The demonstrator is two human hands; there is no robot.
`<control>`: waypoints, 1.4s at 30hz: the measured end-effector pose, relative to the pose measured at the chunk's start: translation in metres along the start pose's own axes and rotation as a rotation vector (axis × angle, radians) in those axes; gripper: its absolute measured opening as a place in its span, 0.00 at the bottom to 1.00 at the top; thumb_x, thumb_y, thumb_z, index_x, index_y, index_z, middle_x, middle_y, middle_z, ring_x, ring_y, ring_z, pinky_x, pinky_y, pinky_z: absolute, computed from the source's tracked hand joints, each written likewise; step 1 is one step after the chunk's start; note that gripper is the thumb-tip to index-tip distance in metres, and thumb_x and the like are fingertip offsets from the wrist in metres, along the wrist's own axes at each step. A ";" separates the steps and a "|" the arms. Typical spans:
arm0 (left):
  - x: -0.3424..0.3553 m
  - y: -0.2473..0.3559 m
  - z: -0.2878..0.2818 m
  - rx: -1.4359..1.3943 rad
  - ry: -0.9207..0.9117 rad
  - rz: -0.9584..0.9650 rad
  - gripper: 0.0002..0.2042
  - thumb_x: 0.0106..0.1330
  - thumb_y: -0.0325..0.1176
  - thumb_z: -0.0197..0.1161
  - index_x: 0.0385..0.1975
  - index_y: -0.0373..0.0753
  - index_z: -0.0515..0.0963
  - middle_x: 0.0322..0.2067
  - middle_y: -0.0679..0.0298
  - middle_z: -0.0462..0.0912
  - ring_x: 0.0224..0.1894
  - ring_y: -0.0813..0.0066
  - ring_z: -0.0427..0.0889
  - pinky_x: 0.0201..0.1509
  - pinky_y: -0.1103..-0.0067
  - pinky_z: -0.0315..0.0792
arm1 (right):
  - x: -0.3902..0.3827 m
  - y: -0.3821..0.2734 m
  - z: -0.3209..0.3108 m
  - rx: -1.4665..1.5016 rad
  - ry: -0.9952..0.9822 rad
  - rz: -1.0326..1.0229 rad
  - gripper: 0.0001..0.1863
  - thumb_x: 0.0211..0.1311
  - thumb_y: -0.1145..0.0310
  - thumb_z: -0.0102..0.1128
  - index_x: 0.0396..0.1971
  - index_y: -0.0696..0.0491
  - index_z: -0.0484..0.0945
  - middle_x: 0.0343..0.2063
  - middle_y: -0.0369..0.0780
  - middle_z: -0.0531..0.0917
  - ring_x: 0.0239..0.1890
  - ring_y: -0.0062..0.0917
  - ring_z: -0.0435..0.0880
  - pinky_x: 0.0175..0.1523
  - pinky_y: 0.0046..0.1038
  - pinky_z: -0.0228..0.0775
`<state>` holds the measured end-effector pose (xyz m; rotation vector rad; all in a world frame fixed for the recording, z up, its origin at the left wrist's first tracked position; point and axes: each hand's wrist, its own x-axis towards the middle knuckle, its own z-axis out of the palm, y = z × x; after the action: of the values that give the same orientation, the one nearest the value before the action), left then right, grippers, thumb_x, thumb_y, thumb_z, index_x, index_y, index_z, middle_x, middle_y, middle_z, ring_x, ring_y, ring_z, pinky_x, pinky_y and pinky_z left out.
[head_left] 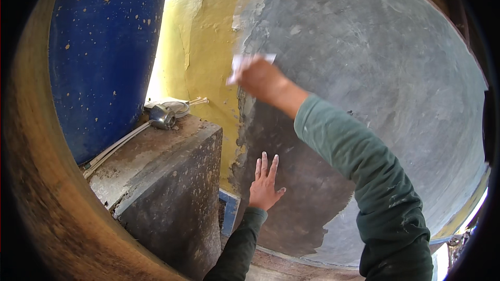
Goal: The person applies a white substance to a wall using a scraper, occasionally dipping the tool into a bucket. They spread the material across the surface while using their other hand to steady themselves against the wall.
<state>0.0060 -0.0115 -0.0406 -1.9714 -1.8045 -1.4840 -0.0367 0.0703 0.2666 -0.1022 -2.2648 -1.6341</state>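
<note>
My right hand (pixel 260 77), raised high, is closed round a crumpled white piece (pixel 240 65) that looks like paper or cloth. Motion smears both, so its exact kind cannot be made out. The hand is at the border between the yellow painted wall (pixel 205 31) and the grey plastered wall (pixel 364 47). Lower down, my left hand (pixel 266 184) has its fingers spread and holds nothing. It is over the darker, damp-looking patch (pixel 307 198) of the plaster; whether it touches the wall cannot be told.
A concrete ledge (pixel 172 187) juts out on the left. On it lie a round shiny metal object (pixel 162 117), a white cable (pixel 117 147) and thin pale sticks (pixel 199 101). Behind stands a blue panel (pixel 104 57) with chipped paint. A small blue frame (pixel 229 212) is beside the ledge.
</note>
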 end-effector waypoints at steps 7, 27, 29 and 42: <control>0.003 0.007 0.002 0.002 -0.039 -0.030 0.57 0.50 0.37 0.79 0.79 0.53 0.46 0.78 0.49 0.41 0.78 0.40 0.48 0.66 0.59 0.74 | -0.018 0.081 -0.060 0.073 0.131 0.310 0.13 0.55 0.76 0.60 0.39 0.46 0.86 0.36 0.42 0.88 0.34 0.36 0.87 0.43 0.38 0.77; 0.007 0.013 0.017 -0.079 0.019 -0.013 0.52 0.52 0.32 0.76 0.78 0.47 0.52 0.78 0.47 0.41 0.78 0.37 0.46 0.76 0.57 0.58 | -0.329 0.049 -0.125 0.021 -0.262 0.254 0.15 0.52 0.70 0.69 0.42 0.47 0.85 0.38 0.32 0.87 0.46 0.24 0.84 0.55 0.30 0.70; 0.007 0.014 0.016 -0.081 0.062 -0.016 0.52 0.52 0.32 0.76 0.78 0.48 0.51 0.79 0.49 0.40 0.78 0.38 0.45 0.76 0.56 0.57 | -0.357 0.036 -0.133 0.042 -0.275 0.331 0.16 0.52 0.70 0.69 0.43 0.47 0.85 0.39 0.32 0.87 0.47 0.24 0.84 0.56 0.31 0.70; 0.021 0.061 0.047 -0.097 0.239 0.115 0.47 0.55 0.34 0.74 0.76 0.41 0.56 0.78 0.48 0.45 0.79 0.43 0.46 0.78 0.55 0.52 | -0.483 -0.113 -0.136 0.472 -0.383 1.078 0.20 0.52 0.75 0.64 0.48 0.49 0.85 0.47 0.39 0.86 0.50 0.32 0.83 0.56 0.36 0.69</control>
<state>0.0782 0.0148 -0.0192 -1.8124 -1.5246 -1.7143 0.4188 -0.0261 0.0490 -1.3245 -2.1019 -0.5287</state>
